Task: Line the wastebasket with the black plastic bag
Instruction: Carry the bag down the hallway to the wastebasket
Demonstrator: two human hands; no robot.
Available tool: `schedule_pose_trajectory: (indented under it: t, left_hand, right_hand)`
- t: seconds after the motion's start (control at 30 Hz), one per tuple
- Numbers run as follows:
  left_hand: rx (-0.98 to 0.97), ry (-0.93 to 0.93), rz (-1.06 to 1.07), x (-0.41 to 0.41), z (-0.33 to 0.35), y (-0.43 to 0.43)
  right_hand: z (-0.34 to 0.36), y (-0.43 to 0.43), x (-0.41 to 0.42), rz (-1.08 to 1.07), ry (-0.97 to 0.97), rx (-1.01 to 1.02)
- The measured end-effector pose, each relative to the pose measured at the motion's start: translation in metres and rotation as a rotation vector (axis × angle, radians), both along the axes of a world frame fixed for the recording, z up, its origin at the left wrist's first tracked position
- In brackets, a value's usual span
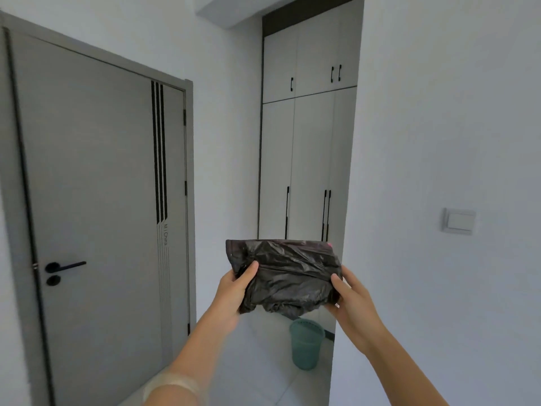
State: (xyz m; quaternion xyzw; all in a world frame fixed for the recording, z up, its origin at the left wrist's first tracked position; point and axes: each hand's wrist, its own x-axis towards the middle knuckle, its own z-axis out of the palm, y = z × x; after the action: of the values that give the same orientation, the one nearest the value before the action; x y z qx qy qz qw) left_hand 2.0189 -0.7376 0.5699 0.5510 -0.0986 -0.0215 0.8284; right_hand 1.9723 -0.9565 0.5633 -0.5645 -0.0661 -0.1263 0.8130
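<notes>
A crumpled, partly folded black plastic bag (pixel 288 275) is held up in front of me at chest height. My left hand (pixel 234 291) grips its left edge with the thumb on top. Its right edge is pinched by my right hand (pixel 349 294). Below the bag, farther off on the pale floor, stands a teal mesh wastebasket (pixel 306 344), upright and with no liner showing; the bag's lower edge hides part of its rim.
A closed grey door (pixel 96 215) with a black handle fills the left. White floor-to-ceiling wardrobe doors (pixel 295 171) stand behind the wastebasket. A white wall with a light switch (pixel 459 220) closes the right side, forming a narrow passage.
</notes>
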Motion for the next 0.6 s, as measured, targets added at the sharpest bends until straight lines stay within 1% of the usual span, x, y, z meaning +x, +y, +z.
schedule_pose_trajectory:
  t: [0.13, 0.33, 0.47, 0.6]
  left_hand:
    - [-0.003, -0.002, -0.023, 0.118, -0.009, -0.01]
    - [0.05, -0.003, -0.07, 0.289, -0.002, -0.032]
    - [0.095, -0.004, -0.085, 0.398, -0.004, -0.06]
    - [0.144, 0.02, -0.134, 0.508, -0.026, -0.099]
  right_hand:
    - [-0.012, -0.01, 0.118, -0.036, -0.014, -0.001]
    - [-0.007, -0.035, 0.283, -0.061, -0.006, 0.0]
    - [-0.009, -0.059, 0.379, -0.06, 0.036, -0.034]
    - [-0.033, -0.092, 0.479, -0.132, 0.044, -0.014]
